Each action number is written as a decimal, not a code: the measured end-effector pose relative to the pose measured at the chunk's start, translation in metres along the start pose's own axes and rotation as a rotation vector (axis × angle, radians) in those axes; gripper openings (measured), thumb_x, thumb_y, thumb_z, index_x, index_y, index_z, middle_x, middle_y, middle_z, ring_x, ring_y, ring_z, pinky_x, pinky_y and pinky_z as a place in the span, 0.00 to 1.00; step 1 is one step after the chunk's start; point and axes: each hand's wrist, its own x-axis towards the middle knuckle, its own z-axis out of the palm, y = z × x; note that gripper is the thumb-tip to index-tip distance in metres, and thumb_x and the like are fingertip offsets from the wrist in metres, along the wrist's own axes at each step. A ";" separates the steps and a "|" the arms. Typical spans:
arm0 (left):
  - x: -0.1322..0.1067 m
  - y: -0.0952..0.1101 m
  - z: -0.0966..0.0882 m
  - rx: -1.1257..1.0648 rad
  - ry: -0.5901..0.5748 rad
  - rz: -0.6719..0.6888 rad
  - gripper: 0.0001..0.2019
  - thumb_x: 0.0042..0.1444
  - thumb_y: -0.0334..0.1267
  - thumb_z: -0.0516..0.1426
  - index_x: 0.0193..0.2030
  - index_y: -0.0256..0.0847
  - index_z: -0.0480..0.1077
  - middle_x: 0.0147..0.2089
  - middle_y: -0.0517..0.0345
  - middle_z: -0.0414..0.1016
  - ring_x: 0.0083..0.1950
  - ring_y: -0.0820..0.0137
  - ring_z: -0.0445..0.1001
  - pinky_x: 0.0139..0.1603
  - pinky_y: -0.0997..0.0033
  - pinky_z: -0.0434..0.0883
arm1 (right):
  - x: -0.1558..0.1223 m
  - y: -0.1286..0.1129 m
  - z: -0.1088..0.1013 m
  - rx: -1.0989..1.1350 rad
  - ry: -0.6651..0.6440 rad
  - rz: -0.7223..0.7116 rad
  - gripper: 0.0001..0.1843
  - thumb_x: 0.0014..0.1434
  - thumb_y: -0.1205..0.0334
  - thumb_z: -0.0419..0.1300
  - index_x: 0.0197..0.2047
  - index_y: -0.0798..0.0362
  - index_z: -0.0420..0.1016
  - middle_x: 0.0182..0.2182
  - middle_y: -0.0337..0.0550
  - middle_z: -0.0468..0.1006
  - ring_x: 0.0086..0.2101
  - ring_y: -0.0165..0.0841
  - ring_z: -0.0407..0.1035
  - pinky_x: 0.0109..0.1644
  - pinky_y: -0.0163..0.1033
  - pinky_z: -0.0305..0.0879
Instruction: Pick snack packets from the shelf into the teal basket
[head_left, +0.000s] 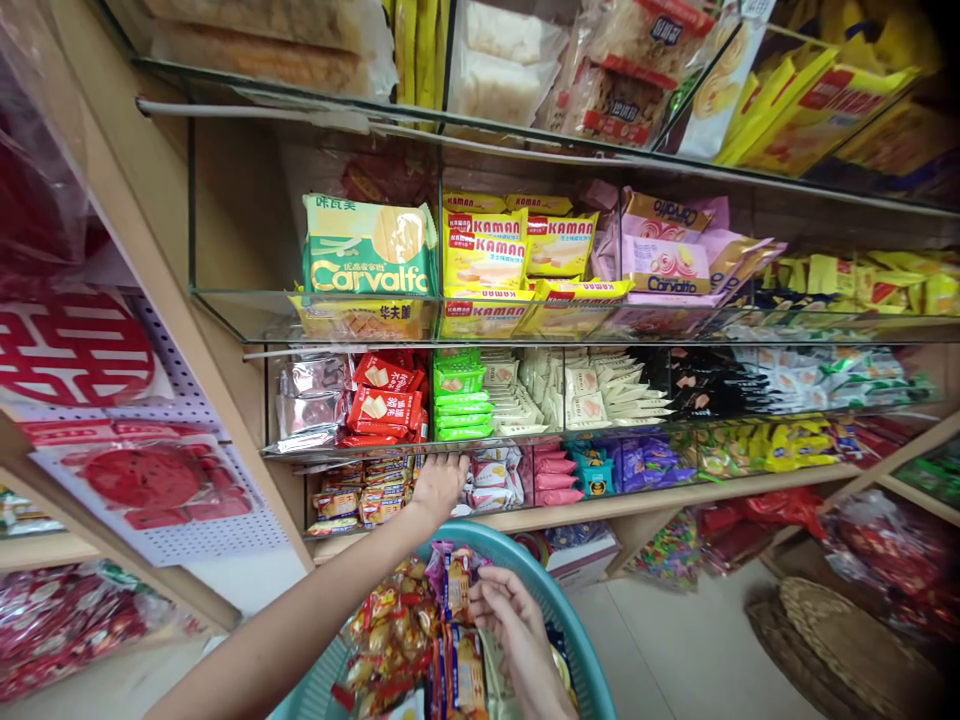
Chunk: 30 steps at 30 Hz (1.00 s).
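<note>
My left hand point(441, 484) reaches forward to the lowest shelf compartments, its fingers stretched out and side by side, the tips partly hidden. To its left lie small brown-and-gold wrapped snacks point(382, 503); on its right are white-and-pink packets point(495, 478). My right hand point(514, 625) is over a teal plastic basin point(592, 640), fingers loosely bent and apart, close to an orange-and-blue wrapped snack point(457, 585). Nothing shows clearly in its grip. Inside the basin are gold-and-red wrapped candies point(390, 620) and more orange-and-blue packets point(466, 668).
Glass-fronted shelves hold green Carvalfo packs point(367, 250), yellow Kaman packs point(487, 255) and red packets point(382, 405). Pink packets point(555, 475) and purple packets point(656, 463) fill lower compartments. Woven mats point(847, 640) lie at the right on the tiled floor point(637, 630).
</note>
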 end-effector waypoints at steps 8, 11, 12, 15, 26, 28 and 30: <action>-0.027 0.010 -0.016 0.016 0.149 -0.045 0.19 0.58 0.27 0.46 0.57 0.38 0.60 0.49 0.45 0.70 0.51 0.60 0.67 0.54 0.54 0.62 | -0.002 0.002 0.000 0.018 -0.006 -0.009 0.18 0.48 0.51 0.67 0.38 0.52 0.74 0.29 0.41 0.79 0.29 0.31 0.70 0.33 0.35 0.64; -0.054 0.015 -0.025 -0.280 0.239 -0.031 0.23 0.55 0.28 0.50 0.59 0.39 0.57 0.52 0.47 0.69 0.54 0.59 0.66 0.57 0.53 0.61 | -0.002 -0.001 0.002 0.023 -0.003 -0.011 0.19 0.48 0.51 0.67 0.39 0.53 0.74 0.30 0.42 0.79 0.29 0.31 0.71 0.33 0.34 0.64; -0.063 0.018 -0.027 -0.499 0.265 -0.046 0.24 0.55 0.31 0.53 0.59 0.41 0.56 0.53 0.48 0.68 0.55 0.60 0.66 0.58 0.54 0.62 | -0.003 -0.002 0.003 0.025 -0.003 -0.015 0.20 0.48 0.51 0.67 0.41 0.53 0.73 0.31 0.42 0.79 0.30 0.31 0.71 0.33 0.34 0.64; -0.090 0.031 -0.031 -1.341 0.255 -0.220 0.26 0.52 0.41 0.58 0.57 0.43 0.55 0.52 0.51 0.71 0.51 0.65 0.71 0.52 0.61 0.69 | -0.006 -0.007 0.009 0.058 0.007 -0.038 0.21 0.50 0.50 0.66 0.44 0.52 0.71 0.35 0.42 0.79 0.31 0.32 0.72 0.34 0.35 0.66; -0.127 0.053 -0.011 -2.131 0.165 -0.628 0.22 0.46 0.44 0.64 0.46 0.40 0.65 0.45 0.53 0.77 0.47 0.66 0.76 0.50 0.63 0.70 | -0.013 -0.012 0.016 0.195 -0.075 -0.012 0.27 0.55 0.41 0.57 0.53 0.48 0.69 0.51 0.46 0.75 0.47 0.39 0.70 0.43 0.42 0.68; -0.127 0.058 -0.004 -2.082 0.220 -0.673 0.24 0.46 0.46 0.64 0.47 0.41 0.63 0.45 0.53 0.77 0.46 0.65 0.76 0.50 0.63 0.71 | -0.014 -0.010 0.018 0.173 -0.074 -0.002 0.29 0.54 0.42 0.59 0.54 0.47 0.68 0.53 0.46 0.74 0.50 0.40 0.68 0.46 0.43 0.67; -0.127 0.066 0.004 -2.016 0.303 -0.708 0.27 0.45 0.45 0.64 0.50 0.42 0.60 0.45 0.54 0.76 0.46 0.66 0.76 0.50 0.63 0.71 | -0.014 -0.007 0.019 0.182 -0.083 0.007 0.28 0.54 0.43 0.60 0.55 0.46 0.68 0.53 0.44 0.73 0.51 0.39 0.67 0.48 0.43 0.67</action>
